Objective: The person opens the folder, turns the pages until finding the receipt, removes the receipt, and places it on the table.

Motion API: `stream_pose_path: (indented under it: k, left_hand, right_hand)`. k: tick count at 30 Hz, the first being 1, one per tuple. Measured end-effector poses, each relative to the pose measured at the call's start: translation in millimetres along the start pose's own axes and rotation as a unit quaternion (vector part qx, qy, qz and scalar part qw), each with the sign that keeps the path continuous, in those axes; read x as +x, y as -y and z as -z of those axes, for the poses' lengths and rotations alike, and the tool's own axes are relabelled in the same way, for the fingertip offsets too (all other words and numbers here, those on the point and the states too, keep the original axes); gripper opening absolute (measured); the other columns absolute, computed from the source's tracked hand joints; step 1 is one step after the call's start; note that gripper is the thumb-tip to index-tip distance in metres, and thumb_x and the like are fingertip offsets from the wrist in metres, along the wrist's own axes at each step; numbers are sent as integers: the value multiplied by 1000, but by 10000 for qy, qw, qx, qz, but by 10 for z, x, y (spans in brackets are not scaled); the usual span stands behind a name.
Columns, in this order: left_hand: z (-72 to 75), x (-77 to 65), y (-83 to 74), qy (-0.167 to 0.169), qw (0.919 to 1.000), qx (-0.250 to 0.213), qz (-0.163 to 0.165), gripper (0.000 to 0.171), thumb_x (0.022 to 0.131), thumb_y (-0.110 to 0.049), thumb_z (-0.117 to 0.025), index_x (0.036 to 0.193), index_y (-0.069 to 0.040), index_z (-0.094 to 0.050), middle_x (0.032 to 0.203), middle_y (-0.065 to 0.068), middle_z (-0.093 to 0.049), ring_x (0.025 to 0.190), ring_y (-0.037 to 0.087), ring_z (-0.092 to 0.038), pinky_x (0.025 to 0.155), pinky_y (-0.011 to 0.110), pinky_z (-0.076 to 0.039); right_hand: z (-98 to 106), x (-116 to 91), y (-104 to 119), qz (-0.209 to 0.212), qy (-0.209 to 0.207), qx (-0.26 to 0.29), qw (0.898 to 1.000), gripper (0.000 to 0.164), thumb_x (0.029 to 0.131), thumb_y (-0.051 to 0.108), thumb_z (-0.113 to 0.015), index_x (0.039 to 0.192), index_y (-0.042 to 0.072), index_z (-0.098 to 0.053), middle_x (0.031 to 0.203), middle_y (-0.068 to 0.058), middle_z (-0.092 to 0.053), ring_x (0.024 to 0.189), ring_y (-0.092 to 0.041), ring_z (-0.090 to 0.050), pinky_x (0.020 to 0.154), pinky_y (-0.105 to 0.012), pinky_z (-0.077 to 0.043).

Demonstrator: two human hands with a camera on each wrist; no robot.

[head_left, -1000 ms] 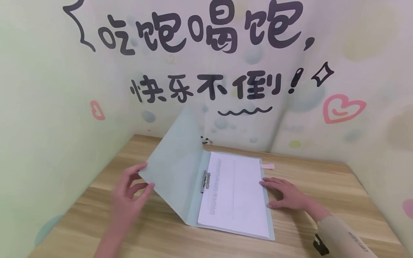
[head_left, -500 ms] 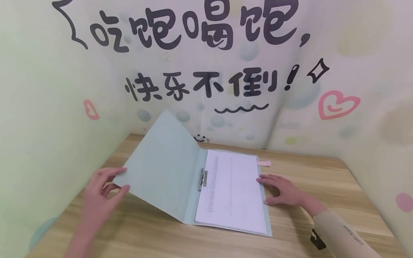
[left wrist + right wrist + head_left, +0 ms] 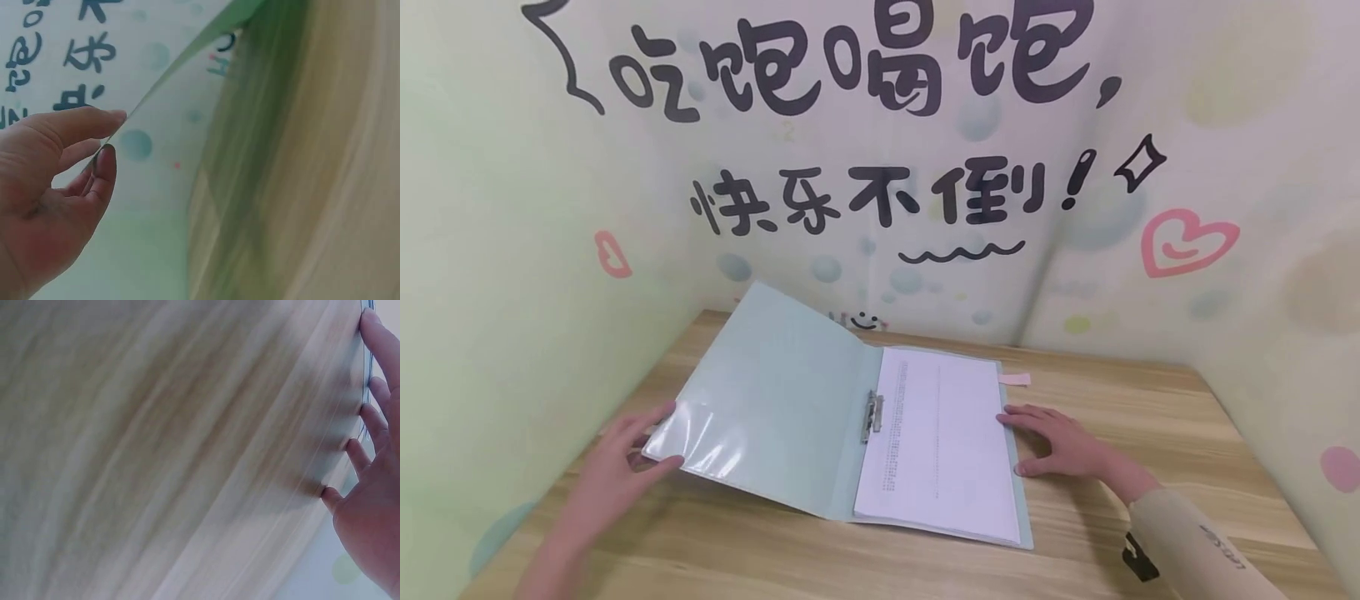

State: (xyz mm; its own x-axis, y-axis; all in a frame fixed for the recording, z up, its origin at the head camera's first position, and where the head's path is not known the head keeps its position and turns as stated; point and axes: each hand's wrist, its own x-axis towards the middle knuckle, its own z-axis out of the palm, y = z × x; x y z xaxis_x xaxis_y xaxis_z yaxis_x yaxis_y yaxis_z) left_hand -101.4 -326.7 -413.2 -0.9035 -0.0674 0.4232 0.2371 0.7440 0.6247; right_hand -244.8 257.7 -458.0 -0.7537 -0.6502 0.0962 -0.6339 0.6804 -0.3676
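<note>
- The pale blue folder [image 3: 847, 467] lies on the bench [image 3: 775, 562] in front of me, its spine running near to far, so each of my hands has one side to tend.
- My left hand [image 3: 613, 473] pinches the near left corner of the front cover [image 3: 767, 392], thumb on one side and fingers on the other; the left wrist view shows the sheet edge-on between them. A corner probably gives me the best leverage on so broad a panel.
- That cover slants, joined at the spine, with its outer edge raised off the bench; I judge my pinch is what stops it dropping freely.
- My right hand [image 3: 1063, 447] holds nothing: its fingers are spread, their tips resting along the folder's right edge and the thumb nearer me. I take this as steadying, so the folder doesn't slide while the cover is held up.
- White papers [image 3: 951, 467] lie flat on the right half, their left margin beside the metal clip [image 3: 872, 417] near the spine, which presumably keeps them squared.
- A pink tab [image 3: 1017, 380] juts from the right edge, beyond my right fingers, likely so it can be spotted from outside.
- A glossy clear patch [image 3: 703, 442] shows at the pinched corner, perhaps a pocket.
</note>
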Motion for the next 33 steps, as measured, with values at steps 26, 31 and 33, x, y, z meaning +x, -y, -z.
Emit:
stream_pose_path:
  k: [26,31,33]
  left_hand:
    - [-223,111,573,2077,9769,381,332,78,70,-12,-84,138,6,-49,116,25,-49,88,17,-50,67,18,-44]
    - [-261,196,508,2403,9706,74,111,86,66,-2,-78,144,1,-44,125,27,-42,86,16,-44,65,19,-41]
    - [-284,218,489,2472,9689,96,34,85,66,-3,-78,144,1,-44,126,29,-40,89,18,-46,68,21,-41]
  right_hand:
    - [-70,-9,-98,188,-187,25,9996,74,79,48,-77,141,13,-54,144,-22,-52,129,-52,-45,97,-74,-35]
    - [-74,-4,-114,153,-98,-128,9998,75,80,49,-76,142,15,-52,146,-21,-51,131,-50,-44,98,-72,-36]
    - [-64,3,-103,148,-73,-67,9998,75,80,47,-77,142,13,-52,146,-22,-50,131,-51,-44,99,-72,-35]
